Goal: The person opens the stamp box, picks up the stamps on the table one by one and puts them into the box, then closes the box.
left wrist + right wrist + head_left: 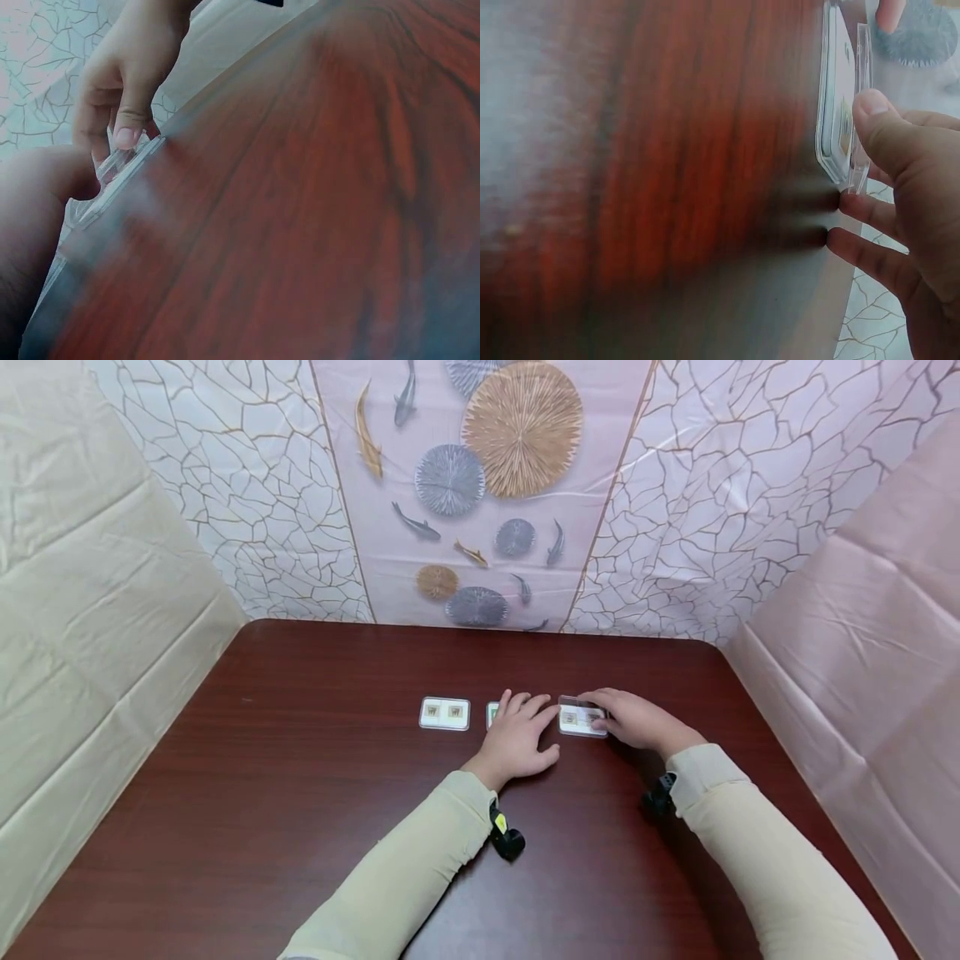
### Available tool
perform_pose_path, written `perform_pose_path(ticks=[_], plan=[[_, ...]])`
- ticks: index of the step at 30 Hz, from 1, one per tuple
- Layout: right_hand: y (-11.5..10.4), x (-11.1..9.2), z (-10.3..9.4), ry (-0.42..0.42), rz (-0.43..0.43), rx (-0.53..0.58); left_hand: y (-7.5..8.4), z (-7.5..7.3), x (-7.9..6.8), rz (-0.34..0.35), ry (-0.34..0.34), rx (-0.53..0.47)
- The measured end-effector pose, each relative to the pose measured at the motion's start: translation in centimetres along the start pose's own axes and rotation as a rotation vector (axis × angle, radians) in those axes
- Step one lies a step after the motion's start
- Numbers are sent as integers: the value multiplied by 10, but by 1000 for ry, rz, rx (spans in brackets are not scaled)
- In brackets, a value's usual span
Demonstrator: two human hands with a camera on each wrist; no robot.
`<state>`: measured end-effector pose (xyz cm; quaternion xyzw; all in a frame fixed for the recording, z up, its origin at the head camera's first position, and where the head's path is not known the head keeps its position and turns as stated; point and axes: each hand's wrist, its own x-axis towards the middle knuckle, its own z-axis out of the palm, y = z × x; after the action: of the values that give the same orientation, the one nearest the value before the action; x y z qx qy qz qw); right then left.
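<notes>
My right hand (639, 720) pinches a clear plastic lid (863, 64) between thumb and fingers. The lid stands a little off a flat clear case (834, 97) with a white insert, which lies on the table. Two small brownish pictures mark that insert in the head view. My left hand (516, 745) lies with spread fingers over a second, similar case (491, 713), hiding most of it. Its fingertips reach to the left edge of the right-hand case; whether they touch it, I cannot tell.
A third flat case (445, 713), white with two small pictures, lies left of my left hand. All sit on a dark red-brown wooden table (300, 793). A patterned cloth (517, 543) hangs behind, and plain cloth walls flank both sides.
</notes>
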<state>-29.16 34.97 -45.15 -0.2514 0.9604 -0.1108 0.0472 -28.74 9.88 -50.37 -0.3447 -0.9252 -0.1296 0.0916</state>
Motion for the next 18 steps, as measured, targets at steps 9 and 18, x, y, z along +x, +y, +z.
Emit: perform_pose_path(ticks=[9, 18], plan=[[-3, -11, 8, 51, -38, 8, 0, 6, 0, 95, -63, -31], [-5, -14, 9, 51, -18, -30, 2, 3, 0, 117, -87, -18]])
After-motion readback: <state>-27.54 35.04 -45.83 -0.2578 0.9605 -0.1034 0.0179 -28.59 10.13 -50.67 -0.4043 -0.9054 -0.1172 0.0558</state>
